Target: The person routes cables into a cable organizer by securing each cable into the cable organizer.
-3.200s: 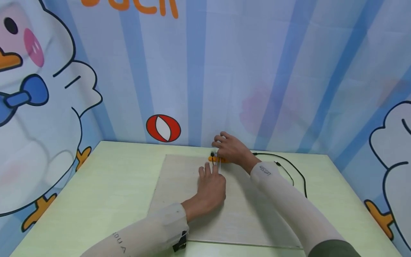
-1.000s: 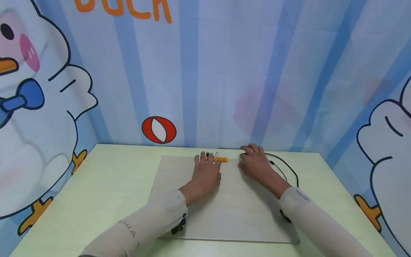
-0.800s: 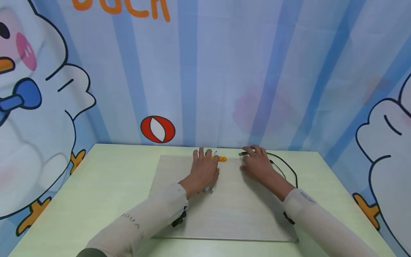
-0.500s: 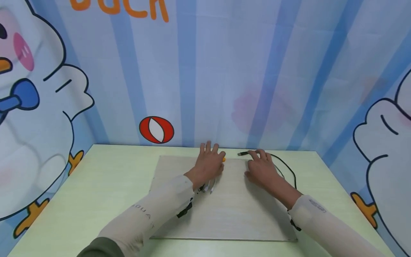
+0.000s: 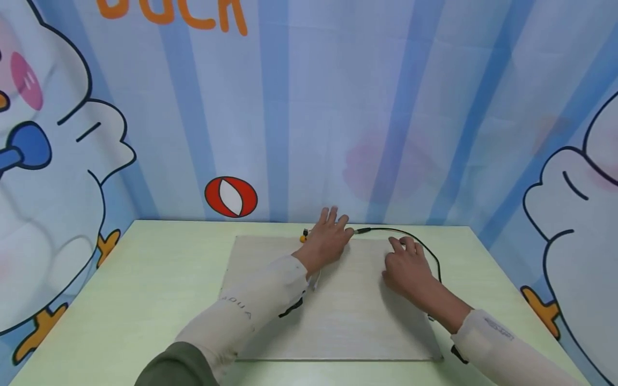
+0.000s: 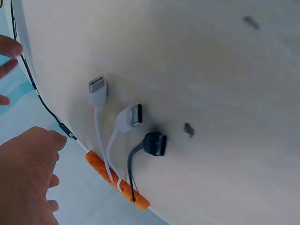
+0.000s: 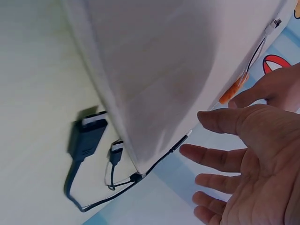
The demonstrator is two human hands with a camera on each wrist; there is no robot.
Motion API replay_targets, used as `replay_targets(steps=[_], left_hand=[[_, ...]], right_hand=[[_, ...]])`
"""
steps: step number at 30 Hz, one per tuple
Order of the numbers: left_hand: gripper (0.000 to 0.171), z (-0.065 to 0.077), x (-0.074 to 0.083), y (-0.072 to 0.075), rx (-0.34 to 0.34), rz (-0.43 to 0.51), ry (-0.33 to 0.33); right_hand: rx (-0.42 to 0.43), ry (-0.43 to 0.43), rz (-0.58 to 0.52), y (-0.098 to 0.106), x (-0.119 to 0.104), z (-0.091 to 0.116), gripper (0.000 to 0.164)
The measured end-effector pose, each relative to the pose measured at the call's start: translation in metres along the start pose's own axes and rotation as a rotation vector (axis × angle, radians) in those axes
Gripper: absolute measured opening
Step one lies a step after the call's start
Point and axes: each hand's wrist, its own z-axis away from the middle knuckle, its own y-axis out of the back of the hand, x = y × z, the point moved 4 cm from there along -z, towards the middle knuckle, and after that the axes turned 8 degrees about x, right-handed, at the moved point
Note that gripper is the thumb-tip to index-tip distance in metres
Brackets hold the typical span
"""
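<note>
My left hand [image 5: 324, 244] reaches over the board's back edge with fingers outstretched, thumb close to the black cable's [image 5: 396, 230] end. In the left wrist view, an orange cable clip [image 6: 117, 180] sits along the board's edge. From it, a white USB plug [image 6: 97, 96], another white plug [image 6: 125, 119] and a black USB plug [image 6: 154, 143] hang over the board's surface. My right hand [image 5: 407, 268] hovers above the board's right side, fingers loosely bent, holding nothing. The right wrist view shows its palm facing the cable.
A pale board [image 5: 357, 327] lies on the light table [image 5: 159, 289], against a striped cartoon curtain [image 5: 309, 107]. Past the board's right edge lie a large black plug [image 7: 89, 136] and a smaller black plug [image 7: 116, 152] on looped cables.
My left hand has moved right, past the orange clip to the black cable's end. The white plugs have come onto the board. My right hand has left the clip, then drawn back from the black cable.
</note>
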Motion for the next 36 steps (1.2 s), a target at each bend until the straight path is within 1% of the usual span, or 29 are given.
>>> replay_targets(steps=[1, 7, 12, 14, 17, 23, 28, 33, 36], left_hand=[[0.033, 0.005, 0.003, 0.02, -0.018, -0.009, 0.003], [0.034, -0.008, 0.012, 0.019, 0.005, -0.035, -0.044], [0.033, -0.017, 0.021, 0.017, 0.022, -0.079, -0.06], [0.033, -0.021, 0.025, 0.017, 0.016, -0.09, -0.066], [0.033, -0.026, 0.031, 0.018, 0.012, -0.083, -0.073], [0.034, -0.038, 0.047, 0.022, 0.044, -0.094, -0.101], [0.034, -0.047, 0.059, 0.023, 0.05, -0.099, -0.119], [0.035, -0.056, 0.068, 0.021, 0.072, -0.116, -0.124], [0.036, -0.06, 0.074, 0.021, 0.048, -0.144, -0.127]], right_hand=[[0.002, -0.003, 0.004, 0.0, 0.001, 0.003, 0.023], [0.009, -0.029, -0.003, 0.001, 0.013, 0.02, 0.026], [0.029, -0.025, 0.001, 0.001, 0.022, 0.03, 0.026], [0.029, -0.026, 0.0, 0.001, 0.026, 0.032, 0.025], [0.014, -0.042, -0.01, 0.0, 0.03, 0.034, 0.025], [-0.01, -0.091, -0.005, -0.004, 0.036, 0.04, 0.023], [-0.038, -0.116, 0.0, -0.007, 0.041, 0.044, 0.019], [-0.028, -0.113, 0.007, -0.009, 0.045, 0.046, 0.018], [-0.018, -0.102, 0.012, -0.01, 0.046, 0.046, 0.017]])
